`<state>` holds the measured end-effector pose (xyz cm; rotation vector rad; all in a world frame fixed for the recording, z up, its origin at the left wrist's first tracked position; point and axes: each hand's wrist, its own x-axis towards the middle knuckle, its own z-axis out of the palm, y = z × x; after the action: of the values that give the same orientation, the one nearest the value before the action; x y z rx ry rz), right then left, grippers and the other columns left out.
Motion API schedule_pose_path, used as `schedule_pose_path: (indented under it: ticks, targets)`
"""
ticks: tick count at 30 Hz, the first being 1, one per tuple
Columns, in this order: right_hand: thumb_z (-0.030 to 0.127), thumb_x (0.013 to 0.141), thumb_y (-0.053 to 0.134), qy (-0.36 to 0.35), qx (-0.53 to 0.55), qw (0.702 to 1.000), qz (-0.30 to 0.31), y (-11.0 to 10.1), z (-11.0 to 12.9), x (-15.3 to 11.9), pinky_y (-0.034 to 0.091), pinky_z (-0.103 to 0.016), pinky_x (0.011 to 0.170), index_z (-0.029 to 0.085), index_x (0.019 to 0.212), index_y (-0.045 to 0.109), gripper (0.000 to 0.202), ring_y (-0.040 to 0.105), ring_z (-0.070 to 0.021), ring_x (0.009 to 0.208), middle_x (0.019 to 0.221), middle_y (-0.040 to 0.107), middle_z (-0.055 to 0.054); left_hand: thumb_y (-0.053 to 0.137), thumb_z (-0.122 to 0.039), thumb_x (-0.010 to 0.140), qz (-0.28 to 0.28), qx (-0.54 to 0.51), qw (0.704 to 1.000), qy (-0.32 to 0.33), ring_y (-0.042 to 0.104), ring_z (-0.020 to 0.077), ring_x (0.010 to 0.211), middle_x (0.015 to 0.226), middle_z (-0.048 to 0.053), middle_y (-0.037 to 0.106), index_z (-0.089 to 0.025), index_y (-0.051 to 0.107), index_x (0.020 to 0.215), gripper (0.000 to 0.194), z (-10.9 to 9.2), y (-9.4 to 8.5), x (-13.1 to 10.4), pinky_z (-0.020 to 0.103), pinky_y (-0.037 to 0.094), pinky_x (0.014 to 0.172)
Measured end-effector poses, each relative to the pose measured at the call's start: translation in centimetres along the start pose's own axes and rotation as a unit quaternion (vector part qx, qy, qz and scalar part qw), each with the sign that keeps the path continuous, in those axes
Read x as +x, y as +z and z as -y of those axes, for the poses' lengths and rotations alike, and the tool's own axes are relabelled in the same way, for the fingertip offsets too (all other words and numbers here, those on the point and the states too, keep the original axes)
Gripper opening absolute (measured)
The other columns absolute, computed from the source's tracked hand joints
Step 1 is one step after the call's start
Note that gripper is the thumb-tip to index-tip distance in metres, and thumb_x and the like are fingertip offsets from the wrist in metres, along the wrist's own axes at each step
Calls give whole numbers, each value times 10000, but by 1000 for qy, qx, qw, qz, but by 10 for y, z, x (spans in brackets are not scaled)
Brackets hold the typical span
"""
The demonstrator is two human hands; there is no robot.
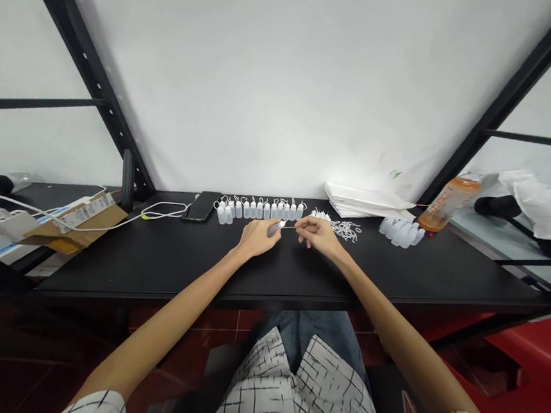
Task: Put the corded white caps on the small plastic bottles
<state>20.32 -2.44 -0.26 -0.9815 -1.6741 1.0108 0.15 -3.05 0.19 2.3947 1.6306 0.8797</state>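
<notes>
Hands [259,236] [320,235] sit between bottle row [259,211] and table's front edge [267,298].

One person's two hands, the left hand [259,236] and the right hand [319,234], are seen with one held bottle [274,229] and one thin white strand [290,227]. At least a dozen small white bottles [266,211] form a row, while at least five translucent bottles [401,232] cluster at right, their overlap preventing an exact count. Also pictured: one phone [202,206], one orange-filled bottle [452,201] and a pile of white loops [345,230] too tangled to tally.
</notes>
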Motion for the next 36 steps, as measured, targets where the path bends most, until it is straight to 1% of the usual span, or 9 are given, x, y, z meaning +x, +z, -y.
schedule_pose_path:
  ticks: [3, 6, 8, 10, 13, 19, 24, 32, 36]
  targets:
    - [392, 682, 740, 7, 49, 999, -21, -1, 3, 0, 423, -218, 397, 134, 824, 648, 309, 556, -118, 514, 635, 601, -22, 568, -298, 813, 16, -11, 1000, 9, 665, 232, 817, 857, 45, 727, -222, 695, 1116, 337, -1, 1, -1, 309, 488, 741]
    - [391, 634, 788, 14, 110, 993, -28, -2, 7, -1, 440, -226, 411, 127, 813, 685, 334, 576, -134, 571, 688, 626, -46, 536, -281, 825, 38, -49, 998, 26, 651, 222, 836, 923, 38, 717, -225, 676, 1085, 301, -2, 2, -1, 303, 472, 741]
    - [392, 633, 792, 20, 124, 992, -24, -2, 8, -1, 437, -217, 413, 124, 837, 711, 346, 578, -134, 591, 719, 644, -61, 502, -266, 833, 60, -74, 995, 28, 634, 210, 822, 944, 31, 705, -226, 655, 1076, 289, -3, 1, -1, 300, 456, 733]
    - [406, 647, 783, 29, 111, 993, -23, -3, 8, -1, 426, -203, 407, 123, 863, 730, 359, 572, -128, 589, 712, 651, -64, 474, -253, 834, 77, -94, 992, 20, 614, 199, 791, 914, 22, 689, -228, 637, 1066, 284, -5, 0, -1, 295, 439, 718]
    - [430, 655, 774, 40, 88, 995, -34, -2, 8, 0, 417, -194, 397, 122, 864, 746, 374, 564, -121, 563, 668, 648, -58, 445, -253, 836, 86, -116, 989, 7, 586, 188, 764, 849, 11, 660, -227, 618, 1049, 276, -6, -1, -1, 285, 414, 705]
    - [410, 625, 803, 37, 111, 992, -44, -2, 5, 1, 431, -202, 391, 130, 848, 761, 361, 617, -136, 581, 859, 706, -106, 436, -270, 840, 93, -117, 989, 5, 573, 189, 770, 853, 10, 648, -230, 608, 1049, 274, -5, 0, -1, 285, 395, 718]
    - [396, 617, 807, 37, 95, 994, -37, -2, 5, 1, 422, -204, 379, 132, 843, 765, 350, 595, -125, 540, 781, 702, -91, 438, -290, 844, 96, -112, 989, 1, 583, 203, 803, 877, 14, 659, -239, 610, 1039, 265, -5, 0, 0, 291, 391, 730]
    - [393, 612, 801, 45, 75, 996, -15, -1, 4, 1, 423, -205, 382, 119, 832, 755, 355, 585, -123, 522, 688, 676, -65, 446, -274, 820, 96, -105, 990, 0, 570, 197, 773, 847, 8, 651, -242, 617, 1000, 250, -3, 1, 0, 289, 380, 709]
    - [383, 629, 788, 40, 77, 996, -13, -2, 3, 1, 421, -205, 377, 111, 846, 743, 351, 588, -123, 521, 714, 681, -73, 446, -270, 817, 100, -103, 990, 4, 565, 192, 763, 839, 7, 647, -239, 615, 999, 250, -5, 0, -1, 285, 372, 701]
